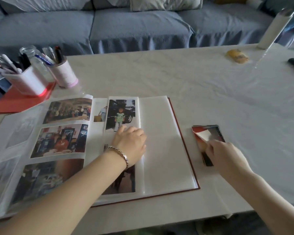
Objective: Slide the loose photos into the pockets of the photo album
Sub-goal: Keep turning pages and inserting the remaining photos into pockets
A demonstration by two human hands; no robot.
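Forearms reach in from the bottom edge, the left one wearing a bracelet (120,153). Its left hand (130,143) lies knuckles up on the right-hand page of the photo album (161,160), fingers bent, their tips at the lower edge of a pocketed photo of a child in green (120,114); I cannot tell whether they pinch anything or only press. The album lies open on the desk (176,77), its left page filled with prints and the outer column of its right page showing only white pockets.

Just right of the album, the stack of loose photos (217,133) lies flat on the desk. The right hand (227,156) rests over the stack's near end, fingers narrowed and pinching the top photo (204,135), whose corner curls up white side out.

At the far left, two pen cups (64,72) stand on a red folder (22,101). A blue sofa (126,28) runs behind the desk.
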